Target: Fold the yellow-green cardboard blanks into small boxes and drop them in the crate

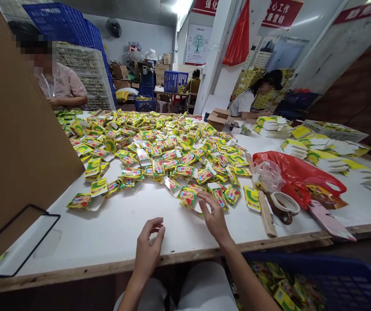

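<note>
the left hand [150,242] hangs above the near part of the white tabletop [108,235], fingers loosely curled with a gap to the thumb and nothing visible between them. the right hand [214,216] has its fingertips at the right end of a small yellow-and-green printed carton [187,196]; i cannot tell whether they pinch it or only touch it. that carton lies at the near edge of the carton pile [153,134], with others close against it.

the crowding is the likeliest source of trouble: a pull on this carton could drag its neighbours along or set the loose heap sliding. several cartons show open white flaps, which could catch on one another or crease under a careless grip. a carton swept too far toward the body could drop over the wooden table edge [98,273]. to the right, a wide swing of the forearm could knock the wooden strip [265,211] into the brown cup [279,214] just beside it, tipping whatever it holds.
</note>
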`<state>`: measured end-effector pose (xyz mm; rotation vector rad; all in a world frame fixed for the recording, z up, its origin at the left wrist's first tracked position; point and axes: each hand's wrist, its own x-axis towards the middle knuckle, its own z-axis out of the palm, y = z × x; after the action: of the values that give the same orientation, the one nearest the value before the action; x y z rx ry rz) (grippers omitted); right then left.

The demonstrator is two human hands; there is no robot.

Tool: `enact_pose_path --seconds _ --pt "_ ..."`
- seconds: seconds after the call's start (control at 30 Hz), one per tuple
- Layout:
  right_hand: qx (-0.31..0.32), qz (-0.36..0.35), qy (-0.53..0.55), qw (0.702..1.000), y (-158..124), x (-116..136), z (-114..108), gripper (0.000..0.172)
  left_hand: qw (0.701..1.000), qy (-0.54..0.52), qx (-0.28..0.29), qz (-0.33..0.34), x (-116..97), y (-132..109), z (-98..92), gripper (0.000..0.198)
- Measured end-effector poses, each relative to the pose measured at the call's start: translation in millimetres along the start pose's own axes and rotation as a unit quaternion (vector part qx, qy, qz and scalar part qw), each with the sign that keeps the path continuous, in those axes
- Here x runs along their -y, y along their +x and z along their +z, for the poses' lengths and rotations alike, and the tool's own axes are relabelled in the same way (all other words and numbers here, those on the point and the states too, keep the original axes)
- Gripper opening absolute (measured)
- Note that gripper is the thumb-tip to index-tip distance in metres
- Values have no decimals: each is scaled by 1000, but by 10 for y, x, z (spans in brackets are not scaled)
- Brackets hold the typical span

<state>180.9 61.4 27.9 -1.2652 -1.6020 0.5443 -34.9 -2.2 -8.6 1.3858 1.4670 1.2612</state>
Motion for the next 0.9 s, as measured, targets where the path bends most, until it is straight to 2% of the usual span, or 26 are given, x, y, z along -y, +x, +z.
enact_pose_path --seconds 0.1,0.2,0.27,0.33,0.47,0.6,0.77,0.83,0.9 --pt "88 -5 70 994 -30 219 63 32 999 15 1 47 -21 2 -2 34" --pt "178 -5 115 977 -83 348 285 36 997 13 40 60 -39 -18 -1 43" --pt "208 11 135 969 -132 390 445 33 996 -11 68 53 -39 -35 5 41" --pt "187 41 168 967 -186 396 564 25 996 -45 64 39 -30 -48 13 37" --pt "79 86 251 961 -311 325 645 20 993 -121 15 -1 -14 -54 23 32" --pt "106 115 257 954 -447 227 639 18 988 -151 36 -12 -18 -37 17 37" --pt "130 116 226 958 -479 202 620 14 985 -121 113 -41 -40 -5 -8 30" --pt "162 105 191 962 -448 231 606 13 987 -101 117 -37 -51 8 -15 26" --pt "169 84 157 969 -421 263 601 19 991 -91 98 -15 -55 19 -11 23"
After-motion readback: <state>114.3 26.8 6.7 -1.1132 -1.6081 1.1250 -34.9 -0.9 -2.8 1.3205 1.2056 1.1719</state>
